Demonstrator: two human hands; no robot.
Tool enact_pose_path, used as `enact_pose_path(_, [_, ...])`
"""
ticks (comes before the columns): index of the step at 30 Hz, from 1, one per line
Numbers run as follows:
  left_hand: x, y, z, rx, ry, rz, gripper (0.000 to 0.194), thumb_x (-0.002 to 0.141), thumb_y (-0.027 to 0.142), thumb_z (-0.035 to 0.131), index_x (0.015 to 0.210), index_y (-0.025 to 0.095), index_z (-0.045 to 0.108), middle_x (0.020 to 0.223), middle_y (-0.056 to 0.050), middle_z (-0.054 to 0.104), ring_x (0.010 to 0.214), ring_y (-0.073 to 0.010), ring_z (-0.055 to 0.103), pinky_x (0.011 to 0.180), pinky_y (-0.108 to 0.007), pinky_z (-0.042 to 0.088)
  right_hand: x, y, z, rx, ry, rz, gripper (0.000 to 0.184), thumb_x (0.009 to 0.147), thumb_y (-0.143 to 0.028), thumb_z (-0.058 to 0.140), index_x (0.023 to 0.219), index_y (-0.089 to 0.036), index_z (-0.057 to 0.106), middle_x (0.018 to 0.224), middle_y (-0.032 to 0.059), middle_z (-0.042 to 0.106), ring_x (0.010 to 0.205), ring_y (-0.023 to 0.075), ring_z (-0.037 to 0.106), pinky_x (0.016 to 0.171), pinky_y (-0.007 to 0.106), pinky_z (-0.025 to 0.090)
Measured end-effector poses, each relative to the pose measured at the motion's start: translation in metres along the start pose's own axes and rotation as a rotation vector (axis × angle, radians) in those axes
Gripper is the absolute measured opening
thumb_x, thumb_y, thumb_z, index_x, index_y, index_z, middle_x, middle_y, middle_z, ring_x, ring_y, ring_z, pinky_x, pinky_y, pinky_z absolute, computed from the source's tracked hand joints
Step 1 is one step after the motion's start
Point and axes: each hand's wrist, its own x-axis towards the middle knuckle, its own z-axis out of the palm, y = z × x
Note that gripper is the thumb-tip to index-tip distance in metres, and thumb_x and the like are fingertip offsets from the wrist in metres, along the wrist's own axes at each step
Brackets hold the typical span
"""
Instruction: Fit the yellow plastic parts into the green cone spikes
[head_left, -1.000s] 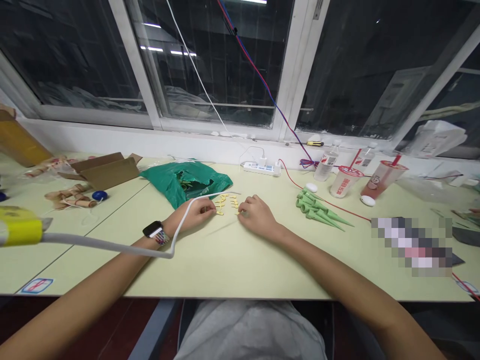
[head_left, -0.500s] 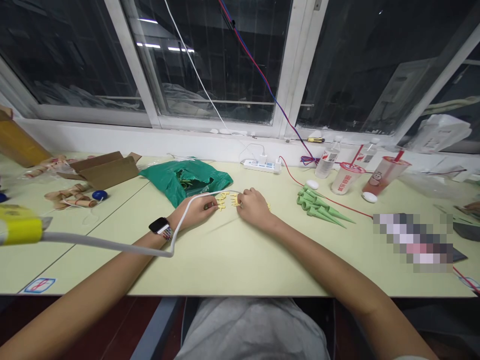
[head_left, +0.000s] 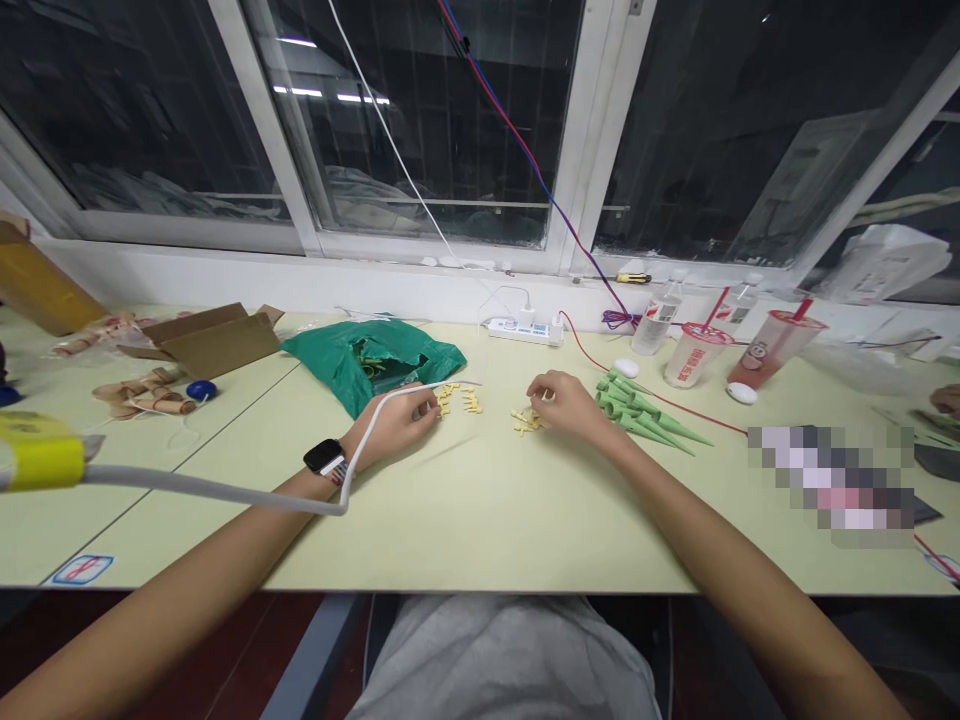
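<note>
Small yellow plastic pieces lie on the table in short rows, one row [head_left: 472,402] between my hands and another [head_left: 448,396] by my left fingertips. A looser pile of yellow pieces [head_left: 526,420] sits under my right hand. My left hand [head_left: 397,428] rests on the table with its fingers curled together at the left row; whatever they hold is hidden. Over the right pile, my right hand [head_left: 570,408] has thumb and forefinger pinched, with a pale bit between them too small to name. Right beside it lie green cones [head_left: 637,408].
A torn green plastic bag [head_left: 330,355] lies behind my left hand, and a white cable [head_left: 225,490] crosses that forearm. Wooden toys [head_left: 150,392] and a cardboard box [head_left: 214,345] are at left. Drink cups [head_left: 694,358], bottles [head_left: 658,318] and a power strip [head_left: 517,330] line the back.
My right hand has moved right, from the middle row of yellow pieces to the pile near the green cones, uncovering both. My left hand has stayed nearly in place.
</note>
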Motion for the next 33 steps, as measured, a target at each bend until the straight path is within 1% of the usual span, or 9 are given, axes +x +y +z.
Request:
enact_pose_path(4, [0.002, 0.026, 0.004, -0.039, -0.039, 0.085, 0.023, 0.098, 0.033, 0.048, 0.094, 0.021, 0.068, 0.091, -0.005, 0.069, 0.076, -0.0195, 0.062, 0.066, -0.031, 0.038, -0.021, 0.000, -0.005, 0.010, -0.068, -0.096, 0.012, 0.088, -0.019, 0.064, 0.091, -0.020, 0.075, 0.089, 0.0048, 0.067, 0.090, 0.0198, 0.060, 0.079, 0.030, 0.043])
enact_pose_path(9, [0.004, 0.064, 0.017, -0.114, -0.081, 0.171, 0.020, 0.098, 0.029, 0.048, 0.096, 0.022, 0.067, 0.091, -0.004, 0.067, 0.080, -0.0208, 0.062, 0.074, -0.032, 0.041, -0.028, -0.016, 0.010, -0.089, -0.071, -0.132, 0.015, 0.087, -0.034, 0.073, 0.095, -0.021, 0.075, 0.091, 0.0052, 0.067, 0.093, 0.0210, 0.059, 0.079, 0.031, 0.041])
enact_pose_path(12, [0.010, 0.082, 0.022, -0.181, -0.081, 0.141, 0.018, 0.098, 0.028, 0.049, 0.092, 0.023, 0.066, 0.085, -0.003, 0.066, 0.078, -0.0213, 0.061, 0.072, -0.033, 0.040, -0.027, -0.019, 0.020, -0.093, -0.081, -0.142, 0.011, 0.088, -0.027, 0.070, 0.097, -0.022, 0.074, 0.088, 0.0041, 0.066, 0.092, 0.0203, 0.059, 0.076, 0.031, 0.040])
enact_pose_path(17, [0.030, 0.099, 0.014, -0.262, -0.004, 0.242, 0.023, 0.102, 0.034, 0.047, 0.096, 0.021, 0.066, 0.088, -0.004, 0.066, 0.077, -0.0196, 0.060, 0.072, -0.033, 0.041, -0.032, -0.016, 0.027, -0.048, -0.030, -0.195, 0.009, 0.088, -0.014, 0.059, 0.086, -0.020, 0.065, 0.081, 0.0032, 0.063, 0.084, 0.0192, 0.056, 0.073, 0.031, 0.039])
enact_pose_path(19, [0.033, 0.103, 0.012, -0.301, 0.047, 0.232, 0.022, 0.104, 0.033, 0.046, 0.100, 0.021, 0.064, 0.090, -0.003, 0.067, 0.076, -0.0183, 0.061, 0.072, -0.032, 0.042, -0.034, -0.016, 0.025, 0.101, 0.002, -0.175, 0.006, 0.086, -0.016, 0.059, 0.088, -0.020, 0.063, 0.079, 0.0015, 0.062, 0.080, 0.0181, 0.055, 0.071, 0.030, 0.039])
enact_pose_path(22, [0.028, 0.104, 0.020, -0.345, 0.078, 0.164, 0.023, 0.104, 0.036, 0.049, 0.116, 0.021, 0.060, 0.104, -0.004, 0.067, 0.074, -0.0159, 0.063, 0.071, -0.032, 0.045, -0.032, -0.018, 0.019, 0.539, 0.040, 0.006, 0.006, 0.085, -0.024, 0.061, 0.090, -0.021, 0.060, 0.073, -0.0019, 0.061, 0.068, 0.0150, 0.054, 0.065, 0.028, 0.041])
enact_pose_path(26, [0.016, 0.101, 0.033, -0.344, 0.047, 0.153, 0.027, 0.103, 0.042, 0.053, 0.122, 0.023, 0.057, 0.119, -0.005, 0.066, 0.077, -0.0146, 0.067, 0.077, -0.032, 0.049, -0.028, -0.020, 0.014, 1.013, -0.023, 0.202, 0.016, 0.078, -0.031, 0.067, 0.086, -0.021, 0.057, 0.065, -0.0030, 0.063, 0.053, 0.0121, 0.050, 0.054, 0.026, 0.038])
enact_pose_path(29, [0.015, 0.096, 0.037, -0.323, 0.053, 0.215, 0.025, 0.103, 0.043, 0.052, 0.115, 0.021, 0.060, 0.111, -0.005, 0.067, 0.077, -0.0150, 0.068, 0.076, -0.031, 0.050, -0.028, -0.021, 0.014, 1.112, -0.045, 0.247, 0.018, 0.075, -0.032, 0.070, 0.084, -0.021, 0.059, 0.064, -0.0027, 0.065, 0.051, 0.0112, 0.050, 0.051, 0.025, 0.037])
enact_pose_path(33, [0.016, 0.093, 0.040, -0.300, 0.070, 0.284, 0.021, 0.104, 0.038, 0.052, 0.110, 0.020, 0.062, 0.102, -0.005, 0.066, 0.077, -0.0151, 0.066, 0.073, -0.029, 0.049, -0.029, -0.023, 0.017, 1.078, -0.052, 0.249, 0.020, 0.079, -0.037, 0.071, 0.083, -0.020, 0.060, 0.063, -0.0030, 0.064, 0.049, 0.0098, 0.048, 0.049, 0.023, 0.033])
